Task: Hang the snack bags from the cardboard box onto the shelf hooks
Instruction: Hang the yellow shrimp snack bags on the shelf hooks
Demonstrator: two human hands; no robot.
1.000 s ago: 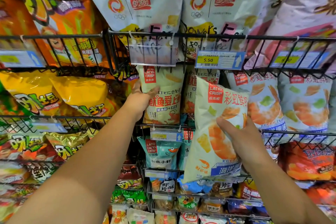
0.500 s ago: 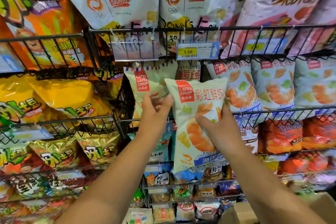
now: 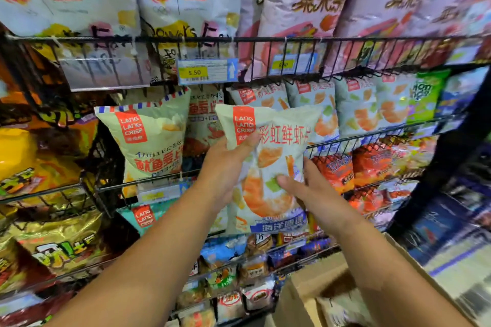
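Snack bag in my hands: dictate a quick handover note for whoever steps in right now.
Left hand: grips the snack bag at its left edge, thumb on the front.
Right hand: grips its lower right side.
Bag: held upright in front of the shelf, not yet hung.
Done: matching bags already sit in the row just to its right.
Cardboard box: open at lower right, contents unclear.
Left: hang this bag, then check the box for more.

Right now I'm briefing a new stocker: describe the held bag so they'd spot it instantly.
On the wire rack, find the yellow 5.50 price tag. Below it is a pale snack bag picturing shrimp. Unlike matching shelved bags to its right, it is gripped by the left hand and right hand.
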